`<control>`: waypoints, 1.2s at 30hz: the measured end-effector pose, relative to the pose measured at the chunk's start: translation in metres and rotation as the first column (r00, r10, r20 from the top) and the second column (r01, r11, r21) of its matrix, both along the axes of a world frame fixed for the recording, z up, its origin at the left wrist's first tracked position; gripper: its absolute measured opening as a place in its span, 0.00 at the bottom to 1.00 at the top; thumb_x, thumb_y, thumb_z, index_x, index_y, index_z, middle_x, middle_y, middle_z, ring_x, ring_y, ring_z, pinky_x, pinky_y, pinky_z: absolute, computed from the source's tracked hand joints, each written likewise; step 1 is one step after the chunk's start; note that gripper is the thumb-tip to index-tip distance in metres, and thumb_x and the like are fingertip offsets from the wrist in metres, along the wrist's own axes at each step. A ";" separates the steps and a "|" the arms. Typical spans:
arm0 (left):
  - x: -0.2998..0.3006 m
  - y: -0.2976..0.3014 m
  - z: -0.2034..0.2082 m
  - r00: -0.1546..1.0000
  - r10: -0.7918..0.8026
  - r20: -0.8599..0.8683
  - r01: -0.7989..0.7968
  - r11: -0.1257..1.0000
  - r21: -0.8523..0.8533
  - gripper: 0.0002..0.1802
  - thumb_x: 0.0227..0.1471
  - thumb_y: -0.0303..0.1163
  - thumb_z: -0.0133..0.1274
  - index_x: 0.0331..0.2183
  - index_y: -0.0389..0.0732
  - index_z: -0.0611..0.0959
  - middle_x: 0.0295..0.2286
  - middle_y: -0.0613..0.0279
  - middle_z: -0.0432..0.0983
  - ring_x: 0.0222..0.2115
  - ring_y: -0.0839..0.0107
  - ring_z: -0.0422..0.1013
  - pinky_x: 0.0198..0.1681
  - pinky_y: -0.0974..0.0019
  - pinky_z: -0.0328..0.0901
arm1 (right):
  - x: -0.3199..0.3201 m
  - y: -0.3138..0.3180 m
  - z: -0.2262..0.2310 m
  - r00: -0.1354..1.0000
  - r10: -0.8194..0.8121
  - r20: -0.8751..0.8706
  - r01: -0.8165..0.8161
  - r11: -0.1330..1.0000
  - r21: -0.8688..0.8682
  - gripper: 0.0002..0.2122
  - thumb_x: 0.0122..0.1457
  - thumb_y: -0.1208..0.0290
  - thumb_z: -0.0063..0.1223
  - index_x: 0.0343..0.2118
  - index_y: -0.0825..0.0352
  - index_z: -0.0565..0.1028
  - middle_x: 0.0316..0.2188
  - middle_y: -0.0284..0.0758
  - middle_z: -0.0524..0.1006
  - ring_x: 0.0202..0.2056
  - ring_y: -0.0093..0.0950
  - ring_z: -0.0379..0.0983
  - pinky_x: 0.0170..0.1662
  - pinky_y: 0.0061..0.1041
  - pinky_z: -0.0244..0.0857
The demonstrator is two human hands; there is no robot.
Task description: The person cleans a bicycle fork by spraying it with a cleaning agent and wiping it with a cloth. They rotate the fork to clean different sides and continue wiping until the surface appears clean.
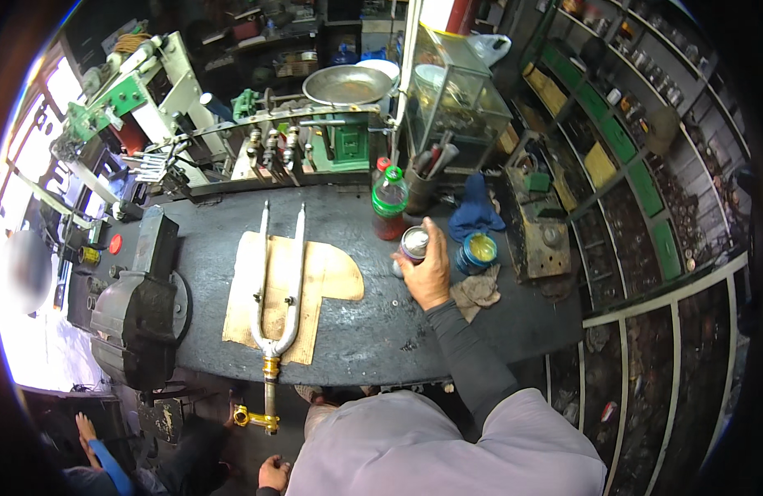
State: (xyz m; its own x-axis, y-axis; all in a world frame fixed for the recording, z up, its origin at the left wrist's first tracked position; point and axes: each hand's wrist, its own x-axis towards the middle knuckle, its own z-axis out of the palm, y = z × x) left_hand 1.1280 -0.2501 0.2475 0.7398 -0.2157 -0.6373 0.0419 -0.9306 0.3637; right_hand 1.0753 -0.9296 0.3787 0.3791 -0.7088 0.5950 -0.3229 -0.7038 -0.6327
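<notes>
A bowl [347,86] sits near a glass case [472,101].

A dark workbench [361,339] lies beneath the right fingers [433,234]. Shelving [644,192] stands to their right, daylight [51,339] far left.

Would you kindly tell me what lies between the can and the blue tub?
In the head view, part of the right hand, gripping the can, lies there, then a narrow strip of bare bench before the blue tub.

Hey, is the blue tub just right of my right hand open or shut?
Open: the blue tub shows yellowish contents inside its rim, with no lid over them.
</notes>
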 end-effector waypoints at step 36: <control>0.056 -0.379 0.187 0.924 -0.237 -0.299 -0.161 0.468 -0.869 0.22 0.68 0.30 0.65 0.59 0.33 0.83 0.40 0.64 0.85 0.38 0.80 0.77 0.43 0.71 0.74 | -0.023 0.132 0.019 0.584 0.362 0.727 -0.616 -0.386 0.687 0.05 0.78 0.70 0.54 0.49 0.64 0.76 0.41 0.35 0.82 0.42 0.27 0.82 0.49 0.30 0.77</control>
